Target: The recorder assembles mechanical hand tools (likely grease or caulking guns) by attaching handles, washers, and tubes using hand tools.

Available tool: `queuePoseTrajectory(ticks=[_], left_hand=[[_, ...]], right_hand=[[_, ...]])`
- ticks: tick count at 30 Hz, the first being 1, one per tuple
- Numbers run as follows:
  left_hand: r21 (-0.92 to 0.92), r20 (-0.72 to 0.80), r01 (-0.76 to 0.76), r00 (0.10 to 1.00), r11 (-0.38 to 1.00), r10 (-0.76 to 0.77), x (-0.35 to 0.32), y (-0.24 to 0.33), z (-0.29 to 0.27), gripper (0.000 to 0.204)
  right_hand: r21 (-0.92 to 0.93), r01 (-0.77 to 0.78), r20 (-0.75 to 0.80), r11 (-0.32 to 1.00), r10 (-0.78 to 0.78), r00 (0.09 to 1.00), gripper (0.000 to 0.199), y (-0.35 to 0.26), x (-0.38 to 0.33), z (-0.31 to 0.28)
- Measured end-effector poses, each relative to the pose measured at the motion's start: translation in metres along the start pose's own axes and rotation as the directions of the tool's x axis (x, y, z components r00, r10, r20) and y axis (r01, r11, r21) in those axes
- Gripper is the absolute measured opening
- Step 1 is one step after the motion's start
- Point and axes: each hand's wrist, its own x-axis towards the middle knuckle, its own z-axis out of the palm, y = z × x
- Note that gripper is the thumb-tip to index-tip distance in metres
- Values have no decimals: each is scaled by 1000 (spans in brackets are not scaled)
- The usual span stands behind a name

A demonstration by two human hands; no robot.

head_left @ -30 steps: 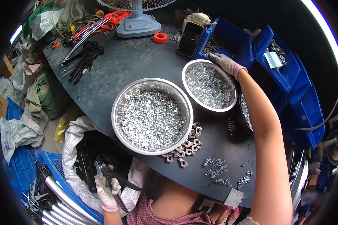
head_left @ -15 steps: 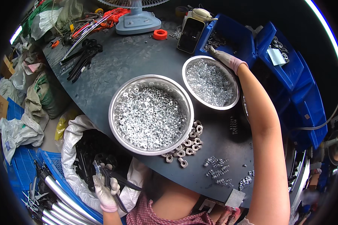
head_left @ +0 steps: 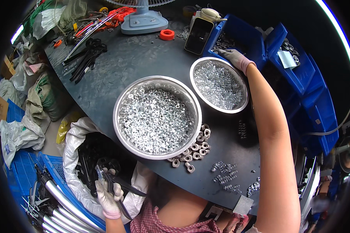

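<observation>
My left hand (head_left: 109,200), in a white glove with a pink cuff, is closed around a black plier-like tool (head_left: 130,188) with two curved handles and a metal piece at its upper end. It is above an open white sack (head_left: 72,155) of black parts. My right hand (head_left: 234,58), also gloved, reaches over the front edge of a blue bin (head_left: 241,33) holding small metal parts. Its fingers are stretched out, tips partly hidden. Below it stands a steel bowl of springs (head_left: 218,85). A larger steel bowl of nuts (head_left: 155,120) is to the left.
Metal fittings (head_left: 194,151) lie beside the large bowl, with loose springs (head_left: 224,173) near the table edge. A phone (head_left: 199,35) leans by the bins. At the back are a fan base (head_left: 144,23), an orange ring (head_left: 167,35) and black tools (head_left: 87,60).
My right hand has shifted slightly right, and its back is more arched over the bin edge. My left hand stays in place with the tool.
</observation>
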Motion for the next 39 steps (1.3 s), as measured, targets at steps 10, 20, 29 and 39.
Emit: queuePoseTrajectory(ticks=[10, 20, 29, 39], left_hand=[[-34, -10, 24, 1000, 999, -24, -1, -4, -9, 55], [-185, 79, -10, 997, 983, 25, 7, -3, -6, 49], [-142, 122, -28, 991, 989, 46, -4, -4, -8, 45], [-107, 147, -68, 986, 992, 83, -5, -3, -16, 48]], right_hand=[[278, 164, -454, 947, -21, 891, 40, 1, -7, -17], [600, -219, -92, 769, 339, 936, 31, -75, -248, 39], [-704, 248, -98, 666, -436, 894, 22, 18, -325, 103], [-557, 296, -44, 776, -383, 923, 31, 9, -343, 92]])
